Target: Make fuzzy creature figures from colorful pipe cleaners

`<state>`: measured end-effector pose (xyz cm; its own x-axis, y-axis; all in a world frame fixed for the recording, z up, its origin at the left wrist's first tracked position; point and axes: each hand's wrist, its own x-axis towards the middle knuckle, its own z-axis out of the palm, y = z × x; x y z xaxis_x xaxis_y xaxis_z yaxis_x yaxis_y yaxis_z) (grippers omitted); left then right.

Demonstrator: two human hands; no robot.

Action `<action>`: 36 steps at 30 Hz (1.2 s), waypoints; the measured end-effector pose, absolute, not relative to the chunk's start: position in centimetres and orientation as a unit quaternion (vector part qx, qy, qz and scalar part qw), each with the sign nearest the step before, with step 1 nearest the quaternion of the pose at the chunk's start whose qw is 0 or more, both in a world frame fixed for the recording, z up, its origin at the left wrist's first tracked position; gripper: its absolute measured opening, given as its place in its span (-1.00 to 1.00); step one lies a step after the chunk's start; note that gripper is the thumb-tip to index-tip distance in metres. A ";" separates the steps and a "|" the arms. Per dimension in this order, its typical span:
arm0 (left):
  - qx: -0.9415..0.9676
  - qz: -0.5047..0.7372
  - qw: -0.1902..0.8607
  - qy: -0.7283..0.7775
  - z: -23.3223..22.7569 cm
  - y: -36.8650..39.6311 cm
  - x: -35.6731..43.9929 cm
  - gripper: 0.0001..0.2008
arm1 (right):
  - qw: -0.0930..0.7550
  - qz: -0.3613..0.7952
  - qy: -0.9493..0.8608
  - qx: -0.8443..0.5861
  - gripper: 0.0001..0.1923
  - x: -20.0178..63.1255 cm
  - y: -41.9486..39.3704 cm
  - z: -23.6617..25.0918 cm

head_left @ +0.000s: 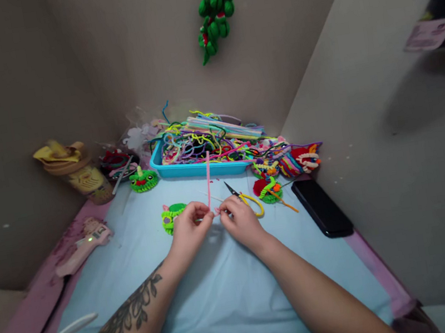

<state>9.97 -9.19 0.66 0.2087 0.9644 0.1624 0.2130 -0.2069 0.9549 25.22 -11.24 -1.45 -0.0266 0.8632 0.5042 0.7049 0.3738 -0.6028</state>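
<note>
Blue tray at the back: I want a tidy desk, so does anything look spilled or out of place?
Yes. Pipe cleaners overflow the blue tray, trailing over its right rim onto the table among the finished pieces.

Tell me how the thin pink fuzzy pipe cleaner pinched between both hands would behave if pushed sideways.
The thin pink fuzzy pipe cleaner stands upright above the left hand and right hand unsupported, so it probably holds its shape yet bends easily. It looks very light for its length. Its fuzzy surface likely grips rather than slips.
</note>
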 end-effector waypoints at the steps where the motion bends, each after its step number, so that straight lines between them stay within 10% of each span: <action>1: 0.642 0.433 0.440 0.455 0.7 -9.2 10.0 -0.82 | 0.424 0.089 -0.712 -0.552 -0.87 25.2 -11.2 -1.5; 11: 0.622 0.453 0.457 0.446 0.5 -9.0 10.2 -0.85 | 0.411 0.069 -0.728 -0.545 -0.87 24.8 -11.6 -1.5; 26: 0.535 0.453 0.572 0.425 1.4 -8.9 9.9 -0.76 | 0.465 0.409 -0.631 -0.468 -0.90 25.5 -10.8 -0.5; 36: 0.578 0.463 0.499 0.449 2.4 -8.7 9.2 -0.87 | 0.428 0.306 -0.691 -0.496 -0.83 25.8 -10.7 -1.4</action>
